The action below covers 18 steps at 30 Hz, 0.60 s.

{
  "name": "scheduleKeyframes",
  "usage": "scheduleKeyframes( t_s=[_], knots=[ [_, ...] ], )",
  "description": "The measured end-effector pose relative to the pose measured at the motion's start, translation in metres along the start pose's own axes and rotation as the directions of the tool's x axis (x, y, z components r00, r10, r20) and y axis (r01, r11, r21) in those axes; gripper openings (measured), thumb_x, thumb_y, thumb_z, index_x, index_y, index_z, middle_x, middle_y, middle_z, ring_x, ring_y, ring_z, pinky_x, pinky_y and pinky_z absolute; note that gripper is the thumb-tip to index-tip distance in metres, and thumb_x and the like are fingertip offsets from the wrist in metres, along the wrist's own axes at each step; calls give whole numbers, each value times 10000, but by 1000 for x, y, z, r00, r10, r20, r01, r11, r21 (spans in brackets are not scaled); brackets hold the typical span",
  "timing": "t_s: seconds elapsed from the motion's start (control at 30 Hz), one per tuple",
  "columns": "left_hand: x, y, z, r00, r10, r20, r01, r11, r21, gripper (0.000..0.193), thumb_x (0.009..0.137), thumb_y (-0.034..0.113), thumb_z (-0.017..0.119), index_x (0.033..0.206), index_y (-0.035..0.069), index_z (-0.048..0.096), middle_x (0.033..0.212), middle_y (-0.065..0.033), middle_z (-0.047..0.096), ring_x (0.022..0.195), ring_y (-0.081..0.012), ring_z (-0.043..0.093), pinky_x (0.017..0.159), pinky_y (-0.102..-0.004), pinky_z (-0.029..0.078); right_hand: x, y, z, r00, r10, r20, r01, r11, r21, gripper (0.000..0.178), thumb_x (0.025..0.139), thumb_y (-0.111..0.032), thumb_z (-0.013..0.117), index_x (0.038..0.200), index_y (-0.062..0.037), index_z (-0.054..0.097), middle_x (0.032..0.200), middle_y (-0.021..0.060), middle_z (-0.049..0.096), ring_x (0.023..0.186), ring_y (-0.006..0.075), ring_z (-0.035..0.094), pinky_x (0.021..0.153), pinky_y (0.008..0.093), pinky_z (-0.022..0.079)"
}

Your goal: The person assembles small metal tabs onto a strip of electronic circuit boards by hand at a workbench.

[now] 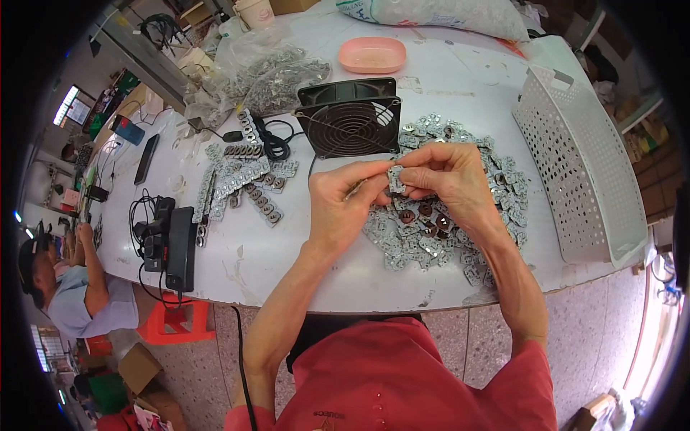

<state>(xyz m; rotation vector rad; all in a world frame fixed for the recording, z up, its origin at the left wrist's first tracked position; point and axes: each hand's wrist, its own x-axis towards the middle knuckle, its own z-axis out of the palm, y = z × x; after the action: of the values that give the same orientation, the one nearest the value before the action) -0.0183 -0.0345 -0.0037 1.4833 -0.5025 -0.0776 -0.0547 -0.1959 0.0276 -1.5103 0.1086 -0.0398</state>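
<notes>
In front of me, my left hand (343, 197) and my right hand (449, 179) meet at the fingertips over a pile of small parts. Between my right thumb and fingers is a small silvery metal plate (395, 179), which the left fingertips also touch. The left fingers are closed round a thin piece whose kind I cannot make out, mostly hidden by the hand. Under and to the right of my hands spreads a heap of similar metal plates (507, 195). Several round brown parts (425, 209) lie among them, just below my fingers.
A black fan (350, 122) stands beyond my hands. To its left lie rows of joined metal parts (241, 176) and bagged parts (277, 79). A pink dish (372, 56) sits behind, a white perforated basket (575, 165) at right. Far left, a co-worker (79, 287) sits.
</notes>
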Motion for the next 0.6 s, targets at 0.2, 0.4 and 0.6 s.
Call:
scheduleKeyframes(
  t_s=[0.2, 0.4, 0.6],
  knots=[
    [5, -1, -7, 997, 79, 15, -80, 988, 135, 183, 780, -61, 588, 945, -24, 659, 726, -77, 646, 580, -107, 598, 536, -232, 513, 8, 4, 5, 999, 35, -6, -34, 999, 5, 112, 742, 1, 653, 847, 40, 662, 688, 72, 639, 575, 88, 585, 550, 202, 495],
    [7, -5, -10, 1000, 19, -7, -18, 986, 167, 188, 787, -59, 590, 954, -12, 663, 719, -64, 649, 591, -101, 601, 554, -229, 522, 11, 6, 10, 1000, 4, -28, -5, 1000, -26, 105, 750, 6, 646, 848, 42, 654, 697, 73, 640, 580, 90, 591, 551, 203, 500],
    [6, -2, -8, 999, 16, -41, -8, 982, 190, 187, 793, -48, 591, 964, -12, 660, 704, -54, 640, 585, -90, 590, 546, -225, 515, 10, 7, 11, 999, -19, -40, 19, 1000, -21, 99, 766, 4, 632, 856, 41, 648, 704, 72, 640, 593, 92, 595, 560, 201, 500]
  ],
)
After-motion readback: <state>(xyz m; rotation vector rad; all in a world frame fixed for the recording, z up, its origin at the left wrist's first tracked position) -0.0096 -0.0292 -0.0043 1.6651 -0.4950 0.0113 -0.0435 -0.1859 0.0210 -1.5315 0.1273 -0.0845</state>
